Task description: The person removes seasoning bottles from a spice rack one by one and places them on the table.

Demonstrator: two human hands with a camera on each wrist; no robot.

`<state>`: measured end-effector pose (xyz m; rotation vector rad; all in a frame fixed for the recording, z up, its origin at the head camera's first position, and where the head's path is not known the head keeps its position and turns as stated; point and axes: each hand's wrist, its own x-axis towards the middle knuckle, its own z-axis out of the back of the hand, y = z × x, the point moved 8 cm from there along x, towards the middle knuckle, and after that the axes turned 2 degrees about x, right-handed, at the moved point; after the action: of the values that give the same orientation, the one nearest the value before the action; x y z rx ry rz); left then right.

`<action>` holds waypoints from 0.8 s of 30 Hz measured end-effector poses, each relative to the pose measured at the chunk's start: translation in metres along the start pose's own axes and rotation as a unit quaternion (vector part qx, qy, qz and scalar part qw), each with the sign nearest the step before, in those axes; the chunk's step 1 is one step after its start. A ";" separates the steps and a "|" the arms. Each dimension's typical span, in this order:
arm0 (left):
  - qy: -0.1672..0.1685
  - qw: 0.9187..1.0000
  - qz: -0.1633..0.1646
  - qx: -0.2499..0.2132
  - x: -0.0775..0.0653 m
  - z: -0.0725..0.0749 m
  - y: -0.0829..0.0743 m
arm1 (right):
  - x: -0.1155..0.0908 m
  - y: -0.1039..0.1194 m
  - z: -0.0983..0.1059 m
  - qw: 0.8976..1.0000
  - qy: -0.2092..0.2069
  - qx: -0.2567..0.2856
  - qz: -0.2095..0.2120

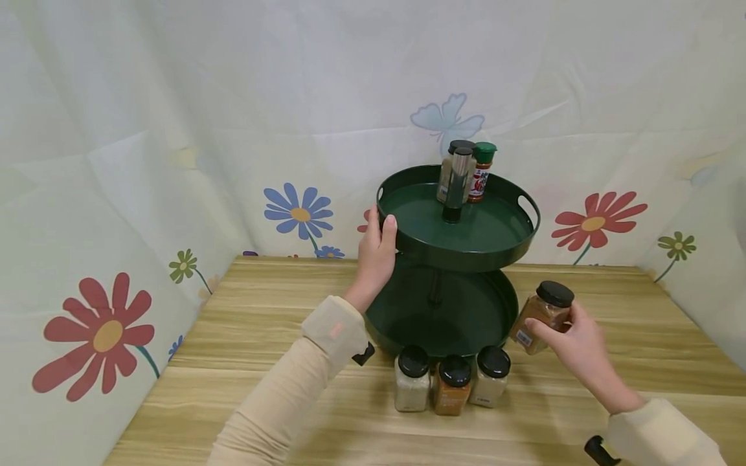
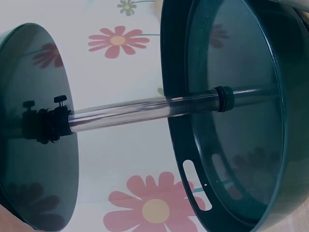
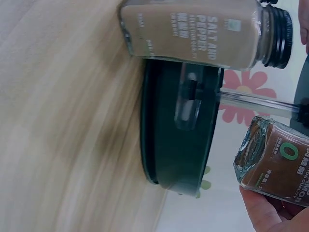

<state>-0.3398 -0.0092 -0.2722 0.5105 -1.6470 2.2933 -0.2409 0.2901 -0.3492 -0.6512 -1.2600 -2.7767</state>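
A dark green two-tier round tray (image 1: 466, 260) stands on the table, its tiers joined by a clear post (image 2: 145, 113). At the upper tier's left side, my left hand (image 1: 375, 259) holds the rim, thumb to the front; some fingers are hidden. To the right of the tray, my right hand (image 1: 577, 340) grips a black-lidded spice jar (image 1: 544, 315) of brown powder, tilted and off the table. Its label partly shows in the right wrist view. On the upper tier stand a black-lidded jar (image 1: 444, 181) and a green-capped bottle (image 1: 479, 178).
Three black-lidded spice jars stand in front of the lower tier: a pale one (image 1: 412, 388), an orange-brown one (image 1: 452, 395) and a beige one (image 1: 489, 385). In the right wrist view, a salt and pepper jar (image 3: 193, 34) is close by. A flowered curtain (image 1: 350, 149) hangs behind the table (image 1: 280, 285).
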 end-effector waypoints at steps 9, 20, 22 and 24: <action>-0.001 1.000 -0.007 -0.001 0.000 0.000 -0.001 | -0.005 -0.015 -0.008 1.000 0.013 -0.022 -0.014; 0.001 1.000 -0.001 0.000 0.000 0.000 0.000 | -0.012 -0.028 -0.021 0.997 0.045 -0.049 -0.043; 0.002 1.000 0.000 0.000 0.000 0.000 0.000 | -0.013 -0.031 -0.023 0.997 0.051 -0.049 -0.045; 0.003 1.000 0.000 -0.001 0.000 0.000 0.000 | -0.015 -0.032 -0.025 0.996 0.054 -0.047 -0.045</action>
<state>-0.3397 -0.0090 -0.2721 0.5018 -1.6454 2.2914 -0.2427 0.2919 -0.3924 -0.4505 -1.1742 -2.9142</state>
